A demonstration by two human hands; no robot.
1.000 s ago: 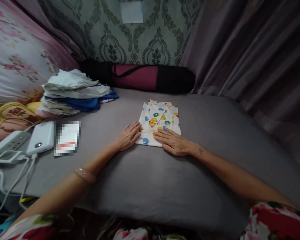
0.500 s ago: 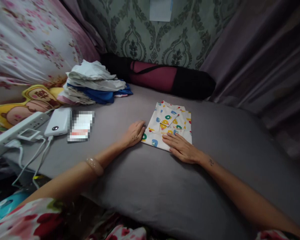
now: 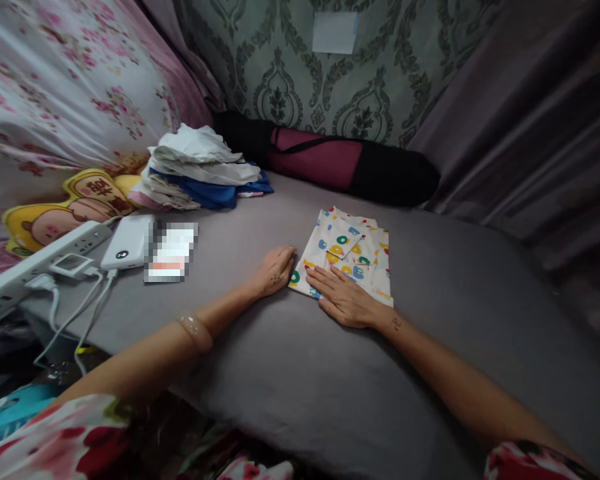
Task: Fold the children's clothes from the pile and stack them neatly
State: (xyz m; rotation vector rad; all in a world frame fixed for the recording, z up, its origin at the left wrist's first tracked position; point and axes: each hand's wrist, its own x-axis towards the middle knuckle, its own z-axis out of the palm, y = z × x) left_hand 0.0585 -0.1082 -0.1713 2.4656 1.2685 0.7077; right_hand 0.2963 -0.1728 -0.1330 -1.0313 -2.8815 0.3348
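Note:
A white garment (image 3: 313,257) printed with colourful figures lies folded into a flat packet on the grey sheet. Its folded-in flaps overlap on the top face. My right hand (image 3: 343,297) rests flat across the near edge of the cloth, palm down, fingers stretched out toward the left. At the garment's near left corner, my left hand (image 3: 275,270) lies on the sheet with its fingers extended and the fingertips beside the cloth's edge. Neither hand grips anything.
A pile of white and blue clothes (image 3: 200,167) sits at the back left beside a yellow plush cushion (image 3: 50,223). A power strip (image 3: 45,263), power bank (image 3: 130,243) and blurred phone (image 3: 173,253) lie at left. A long black and maroon bag (image 3: 325,160) lines the wall.
My right hand has slid left along the near edge of the folded garment. My left hand stays by the corner. The whole view has shifted slightly.

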